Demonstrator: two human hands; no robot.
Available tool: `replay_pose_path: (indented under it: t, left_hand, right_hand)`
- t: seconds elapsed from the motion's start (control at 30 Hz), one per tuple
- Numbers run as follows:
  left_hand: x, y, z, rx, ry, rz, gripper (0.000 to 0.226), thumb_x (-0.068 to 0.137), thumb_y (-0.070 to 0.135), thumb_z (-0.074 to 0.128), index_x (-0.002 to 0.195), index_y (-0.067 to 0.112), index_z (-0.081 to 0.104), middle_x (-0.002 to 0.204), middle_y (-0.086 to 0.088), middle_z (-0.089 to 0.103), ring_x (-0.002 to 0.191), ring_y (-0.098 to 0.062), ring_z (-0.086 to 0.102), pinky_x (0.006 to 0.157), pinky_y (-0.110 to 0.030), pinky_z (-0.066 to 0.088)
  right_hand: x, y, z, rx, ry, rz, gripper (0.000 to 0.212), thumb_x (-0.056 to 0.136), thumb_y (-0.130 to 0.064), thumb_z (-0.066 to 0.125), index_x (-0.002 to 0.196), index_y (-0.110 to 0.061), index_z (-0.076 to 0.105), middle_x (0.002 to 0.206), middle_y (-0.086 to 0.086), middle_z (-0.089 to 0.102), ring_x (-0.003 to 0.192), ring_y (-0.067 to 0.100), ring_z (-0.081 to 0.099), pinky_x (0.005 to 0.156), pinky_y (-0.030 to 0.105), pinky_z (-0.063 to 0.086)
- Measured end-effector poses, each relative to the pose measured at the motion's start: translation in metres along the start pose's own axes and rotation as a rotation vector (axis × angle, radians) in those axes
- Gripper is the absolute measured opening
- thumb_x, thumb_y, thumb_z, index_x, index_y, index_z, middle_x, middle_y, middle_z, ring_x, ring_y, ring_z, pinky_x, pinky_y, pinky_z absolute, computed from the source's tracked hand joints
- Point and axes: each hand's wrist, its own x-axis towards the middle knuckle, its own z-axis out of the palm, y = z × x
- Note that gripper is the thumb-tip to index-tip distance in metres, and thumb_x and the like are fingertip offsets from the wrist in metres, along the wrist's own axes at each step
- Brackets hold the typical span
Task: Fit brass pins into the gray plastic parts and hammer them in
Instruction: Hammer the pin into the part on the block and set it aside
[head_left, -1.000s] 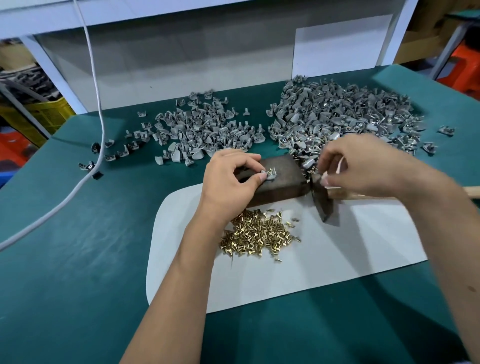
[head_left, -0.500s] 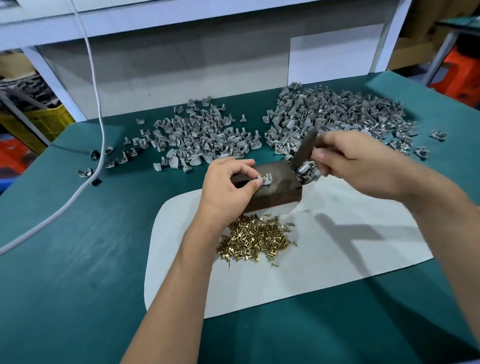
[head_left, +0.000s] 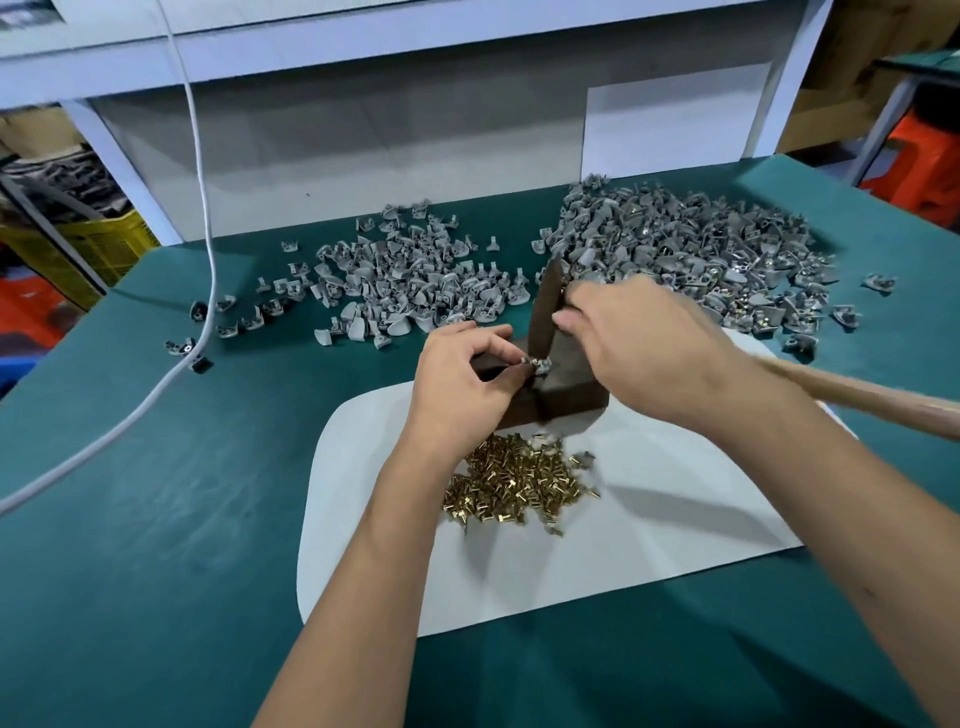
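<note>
On the dark block (head_left: 550, 389) a single gray plastic part (head_left: 537, 366) sits with a brass pin in it, pinched in place by the thumb and forefinger of the left hand (head_left: 462, 374). The right hand (head_left: 644, 353) has its grip wrapped round the wooden handle of the hammer (head_left: 545, 312), fingers curled tight close to the head, and the dark head's lower end is right at the part; blur hides whether it touches.

Behind the block and to its right, a big heap of parts (head_left: 691, 249) shows glints of brass, so these look finished. Behind the block and to its left lies a thinner gray pile (head_left: 410, 286) with no brass visible, probably parts awaiting pins. In front of the block, on the white mat (head_left: 675, 519) over the green bench (head_left: 156, 519), a good mound of loose brass pins (head_left: 514, 483) remains. By that reckoning the job is well past halfway, with plenty left.
</note>
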Motion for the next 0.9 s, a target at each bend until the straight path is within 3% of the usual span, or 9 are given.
replay_pose_path:
  t: [0.1,0.2,0.27,0.4,0.57,0.7,0.77,0.83,0.9]
  left_hand:
    - [0.001,0.001,0.001,0.006,0.011,-0.003,0.018,0.083,0.01,0.083,0.08,0.026,0.075,0.112,0.006,0.071,0.132,-0.023,0.054,0.114,-0.042,0.04]
    - [0.001,-0.001,0.0,-0.027,-0.004,-0.008,0.02,0.082,0.005,0.082,0.081,0.023,0.075,0.115,-0.002,0.072,0.132,-0.026,0.056,0.111,-0.044,0.046]
    - [0.001,-0.001,0.001,-0.036,-0.011,-0.014,0.018,0.082,0.003,0.082,0.082,0.02,0.075,0.117,-0.005,0.072,0.132,-0.028,0.056,0.11,-0.046,0.046]
    - [0.001,-0.001,0.001,-0.053,-0.007,-0.036,0.012,0.083,0.007,0.082,0.082,0.018,0.077,0.118,-0.003,0.071,0.134,-0.023,0.054,0.111,-0.043,0.046]
    - [0.0,0.0,0.001,-0.04,-0.016,-0.033,0.013,0.082,0.005,0.082,0.084,0.017,0.078,0.12,-0.005,0.071,0.134,-0.027,0.055,0.113,-0.046,0.044]
    - [-0.001,0.002,0.001,0.012,-0.001,-0.03,0.014,0.084,0.011,0.082,0.082,0.024,0.077,0.123,-0.001,0.071,0.138,-0.02,0.047,0.118,-0.033,0.034]
    - [0.001,0.001,0.0,-0.009,-0.002,-0.027,0.015,0.083,0.008,0.082,0.082,0.022,0.076,0.123,-0.004,0.071,0.137,-0.02,0.049,0.116,-0.026,0.036]
    - [0.001,0.001,-0.001,-0.038,-0.002,-0.026,0.018,0.082,0.005,0.082,0.081,0.021,0.075,0.123,-0.008,0.07,0.134,-0.024,0.054,0.115,-0.038,0.042]
    - [0.0,0.002,0.0,-0.025,0.012,-0.036,0.02,0.083,0.007,0.082,0.079,0.025,0.074,0.125,-0.006,0.069,0.134,-0.024,0.054,0.115,-0.044,0.041]
  right_hand:
    - [-0.003,0.0,-0.003,0.037,0.193,-0.007,0.024,0.107,-0.039,0.036,0.101,-0.021,0.051,0.063,-0.007,0.041,0.06,0.032,0.048,0.057,0.036,0.038]
    - [-0.006,-0.008,0.006,-0.098,-0.002,-0.011,0.024,0.109,-0.037,0.035,0.102,-0.019,0.049,0.07,0.002,0.048,0.066,0.034,0.047,0.061,0.038,0.039]
    - [-0.003,-0.008,0.001,-0.14,-0.04,-0.033,0.024,0.109,-0.038,0.035,0.101,-0.021,0.051,0.072,0.001,0.048,0.068,0.033,0.047,0.062,0.038,0.038]
    - [-0.002,-0.002,-0.008,-0.045,0.214,-0.029,0.022,0.107,-0.036,0.038,0.103,-0.02,0.053,0.064,-0.002,0.04,0.06,0.032,0.045,0.058,0.037,0.038]
    - [-0.001,-0.009,0.0,-0.164,-0.058,-0.015,0.022,0.109,-0.037,0.037,0.099,-0.022,0.049,0.073,0.002,0.049,0.071,0.035,0.054,0.063,0.039,0.044]
    - [0.002,-0.006,-0.007,-0.111,0.22,-0.035,0.021,0.108,-0.035,0.04,0.099,-0.019,0.052,0.065,0.001,0.045,0.059,0.032,0.044,0.056,0.037,0.038]
    - [-0.004,-0.01,0.002,-0.113,0.174,-0.008,0.022,0.109,-0.035,0.038,0.098,-0.018,0.047,0.065,0.0,0.043,0.061,0.035,0.05,0.057,0.037,0.036]
    - [-0.006,-0.008,0.01,-0.175,0.006,-0.004,0.023,0.109,-0.037,0.035,0.102,-0.02,0.048,0.069,0.0,0.045,0.074,0.039,0.062,0.061,0.039,0.04]
    - [0.0,-0.001,0.003,-0.206,0.015,0.003,0.024,0.109,-0.039,0.035,0.105,-0.022,0.052,0.066,-0.003,0.04,0.072,0.038,0.059,0.061,0.038,0.04]
